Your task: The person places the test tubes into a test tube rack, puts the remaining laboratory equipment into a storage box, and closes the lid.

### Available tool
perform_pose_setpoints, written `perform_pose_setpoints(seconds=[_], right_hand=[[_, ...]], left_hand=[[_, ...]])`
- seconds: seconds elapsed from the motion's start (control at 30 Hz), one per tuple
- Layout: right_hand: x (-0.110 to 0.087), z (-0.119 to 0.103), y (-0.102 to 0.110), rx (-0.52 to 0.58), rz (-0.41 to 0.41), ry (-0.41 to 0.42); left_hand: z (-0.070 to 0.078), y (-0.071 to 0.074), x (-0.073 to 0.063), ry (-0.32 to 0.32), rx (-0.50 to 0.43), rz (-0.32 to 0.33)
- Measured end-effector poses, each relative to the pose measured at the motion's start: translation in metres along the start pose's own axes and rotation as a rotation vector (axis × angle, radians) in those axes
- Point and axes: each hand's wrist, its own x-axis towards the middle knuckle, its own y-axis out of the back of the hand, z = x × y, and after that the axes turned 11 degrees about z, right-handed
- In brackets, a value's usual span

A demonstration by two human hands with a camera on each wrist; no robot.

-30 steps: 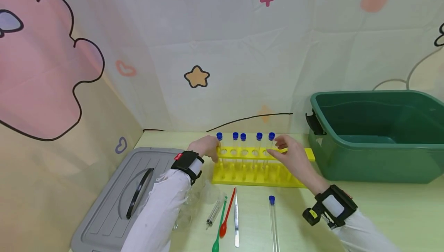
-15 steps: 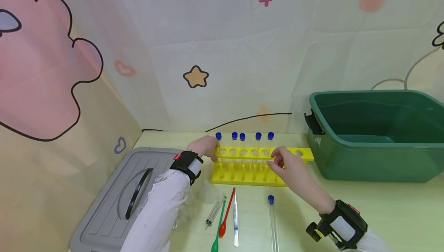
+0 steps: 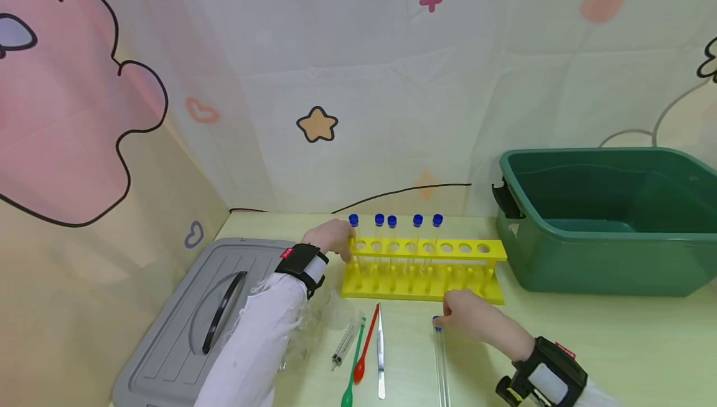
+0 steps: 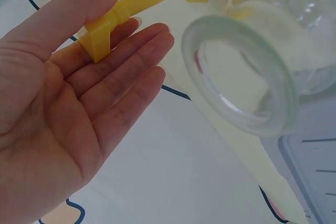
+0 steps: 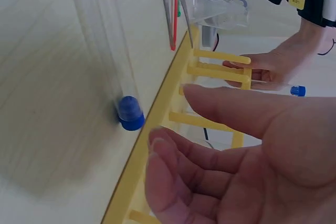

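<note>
At the back of the table stands a yellow test tube rack (image 3: 420,295), holding several clear test tubes with blue caps (image 3: 417,219). My left hand (image 3: 330,236) grips its left end; the left wrist view has the rack's corner (image 4: 97,41) between thumb and fingers. Another blue-capped test tube (image 3: 441,363) lies on the table in front of the rack. By its cap (image 5: 130,114) is my right hand (image 3: 473,315), whose thumb and bent fingers stand apart in the right wrist view, with a gap between them and the cap.
A syringe (image 3: 345,343), a green dropper-like tool (image 3: 354,369), a red one (image 3: 365,351) and tweezers (image 3: 381,357) lie left of the loose tube. Clear glassware (image 4: 286,100) stands under my left forearm. A grey lid (image 3: 173,326) is left, a green bin (image 3: 605,264) right.
My right hand has left the rack, coming down and toward me to the cap of the lying tube. The left hand and rack stay in place.
</note>
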Motion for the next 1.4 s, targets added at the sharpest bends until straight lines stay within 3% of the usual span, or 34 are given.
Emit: perform_pose_setpoints(seconds=[0.37, 0.57, 0.77, 1.17, 1.4], right_hand=[[-0.003, 0.003, -0.012, 0.034, -0.089, -0.034], [-0.004, 0.008, -0.017, 0.054, -0.124, -0.007], [-0.005, 0.011, -0.020, 0.016, -0.109, 0.020], [-0.005, 0.001, -0.023, 0.026, -0.097, -0.022], [-0.011, -0.003, -0.030, 0.032, -0.023, 0.067]], left_hand=[[-0.001, -0.002, 0.003, 0.006, -0.009, -0.002], [-0.001, -0.002, 0.002, 0.000, -0.009, -0.001], [-0.002, -0.003, 0.003, -0.014, -0.001, 0.006], [0.000, 0.000, 0.000, -0.019, -0.001, 0.010], [0.000, 0.001, -0.002, -0.011, -0.001, 0.006]])
